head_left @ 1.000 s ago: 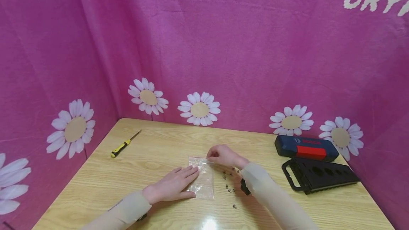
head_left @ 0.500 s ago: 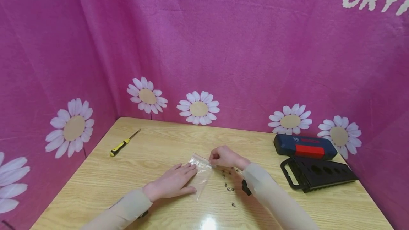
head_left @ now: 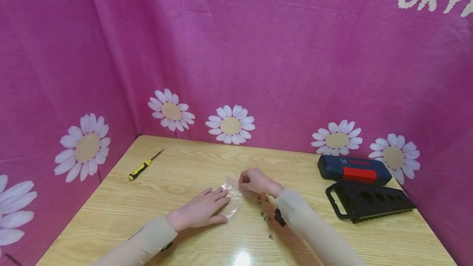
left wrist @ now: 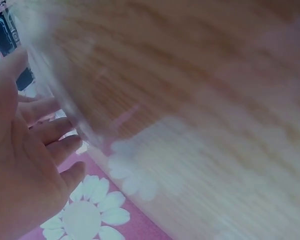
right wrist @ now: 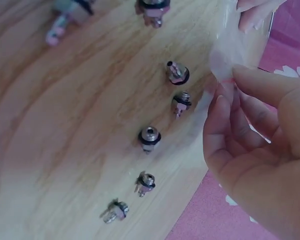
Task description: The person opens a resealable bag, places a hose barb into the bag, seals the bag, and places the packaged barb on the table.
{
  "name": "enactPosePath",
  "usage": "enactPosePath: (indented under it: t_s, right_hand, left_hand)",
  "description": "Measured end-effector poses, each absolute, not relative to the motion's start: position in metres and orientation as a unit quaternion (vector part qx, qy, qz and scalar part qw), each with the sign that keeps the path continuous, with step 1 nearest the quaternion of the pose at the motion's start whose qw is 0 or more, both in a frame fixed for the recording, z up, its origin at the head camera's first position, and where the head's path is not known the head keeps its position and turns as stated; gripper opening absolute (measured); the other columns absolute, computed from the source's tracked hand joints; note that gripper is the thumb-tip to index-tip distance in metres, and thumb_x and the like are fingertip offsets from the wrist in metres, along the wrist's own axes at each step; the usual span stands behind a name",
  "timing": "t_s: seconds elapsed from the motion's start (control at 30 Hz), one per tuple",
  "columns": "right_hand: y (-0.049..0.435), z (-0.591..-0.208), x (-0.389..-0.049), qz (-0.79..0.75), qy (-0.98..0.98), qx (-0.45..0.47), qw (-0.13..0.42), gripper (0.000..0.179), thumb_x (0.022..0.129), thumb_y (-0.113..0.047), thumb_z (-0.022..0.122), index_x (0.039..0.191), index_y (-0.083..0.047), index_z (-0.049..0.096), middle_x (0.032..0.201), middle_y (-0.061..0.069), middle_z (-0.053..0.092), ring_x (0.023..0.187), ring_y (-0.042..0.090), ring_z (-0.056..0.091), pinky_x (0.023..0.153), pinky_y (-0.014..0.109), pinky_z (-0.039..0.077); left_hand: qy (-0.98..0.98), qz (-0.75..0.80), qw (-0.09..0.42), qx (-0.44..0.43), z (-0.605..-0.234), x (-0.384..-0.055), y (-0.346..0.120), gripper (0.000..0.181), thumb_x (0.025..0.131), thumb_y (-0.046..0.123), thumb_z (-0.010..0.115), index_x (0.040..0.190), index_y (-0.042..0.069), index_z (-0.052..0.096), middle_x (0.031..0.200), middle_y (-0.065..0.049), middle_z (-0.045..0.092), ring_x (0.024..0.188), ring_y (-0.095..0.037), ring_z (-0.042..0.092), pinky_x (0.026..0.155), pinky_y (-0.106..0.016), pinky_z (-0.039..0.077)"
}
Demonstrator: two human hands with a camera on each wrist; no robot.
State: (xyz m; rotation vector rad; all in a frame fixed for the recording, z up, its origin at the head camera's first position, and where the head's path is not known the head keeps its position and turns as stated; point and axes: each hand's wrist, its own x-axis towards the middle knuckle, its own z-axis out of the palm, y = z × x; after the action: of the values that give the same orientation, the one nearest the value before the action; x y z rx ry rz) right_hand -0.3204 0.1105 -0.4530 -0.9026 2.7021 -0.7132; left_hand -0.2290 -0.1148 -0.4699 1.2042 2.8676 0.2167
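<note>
A clear plastic zip bag [head_left: 235, 203] lies on the wooden table between both hands, its top edge creased and slanting. My left hand [head_left: 204, 210] rests with straight fingers over the bag's left side. My right hand [head_left: 257, 181] pinches the bag's top right corner between thumb and fingers. In the right wrist view the bag's reddish seal line [right wrist: 227, 80] shows at the pinching fingertips. Several small metal fittings [right wrist: 149, 137] with black rings lie loose on the wood beside the right hand. Part of the bag is hidden under the left fingers.
A yellow and black screwdriver [head_left: 142, 168] lies at the back left of the table [head_left: 177, 163]. At the right are a dark blue case [head_left: 332, 169] with a red panel and a black holder [head_left: 373, 200] with round holes. Pink cloth [head_left: 281, 73] hangs behind.
The bag, lying straight a second ago, has turned and creased, its lower end shifting left. My right hand moved slightly right, then back left, keeping its pinch. My left hand has barely moved.
</note>
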Motion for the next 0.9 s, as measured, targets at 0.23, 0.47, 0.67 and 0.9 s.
enactPosePath:
  t_s: [0.23, 0.47, 0.67, 0.9]
  right_hand:
    - [0.113, -0.451, -0.312, -0.239, 0.909, -0.324, 0.110, 0.007, 0.086, -0.007, 0.073, 0.083, -0.006, 0.066, 0.076, 0.002, 0.066, 0.069, 0.006, 0.052, 0.065, 0.019, 0.045]
    - [0.107, -0.449, -0.307, -0.231, 0.918, -0.308, 0.099, 0.012, 0.091, -0.013, 0.068, 0.080, -0.008, 0.065, 0.069, -0.005, 0.054, 0.064, 0.007, 0.044, 0.060, 0.018, 0.036]
    - [0.107, -0.450, -0.302, -0.241, 0.916, -0.309, 0.082, 0.013, 0.088, -0.006, 0.069, 0.076, -0.007, 0.062, 0.066, -0.006, 0.048, 0.063, 0.007, 0.043, 0.058, 0.019, 0.034]
    - [0.109, -0.449, -0.295, -0.249, 0.917, -0.299, 0.083, 0.015, 0.090, -0.007, 0.065, 0.075, -0.006, 0.063, 0.065, -0.005, 0.052, 0.059, 0.006, 0.043, 0.055, 0.018, 0.035]
  left_hand:
    - [0.927, 0.062, 0.003, 0.370, -0.470, -0.229, -0.112, 0.062, 0.098, 0.047, 0.055, 0.141, 0.001, 0.051, 0.150, -0.019, 0.049, 0.141, -0.034, 0.045, 0.115, -0.051, 0.037]
    - [0.925, 0.064, -0.001, 0.375, -0.469, -0.228, -0.111, 0.061, 0.098, 0.044, 0.057, 0.140, 0.000, 0.051, 0.151, -0.017, 0.048, 0.142, -0.034, 0.044, 0.114, -0.050, 0.038]
    - [0.926, 0.086, -0.012, 0.367, -0.471, -0.230, -0.111, 0.050, 0.102, 0.035, 0.051, 0.138, 0.001, 0.054, 0.149, -0.018, 0.051, 0.140, -0.035, 0.046, 0.115, -0.050, 0.038]
    - [0.921, 0.090, -0.029, 0.377, -0.473, -0.231, -0.109, 0.045, 0.103, 0.029, 0.052, 0.136, -0.001, 0.055, 0.146, -0.020, 0.052, 0.138, -0.036, 0.048, 0.112, -0.049, 0.042]
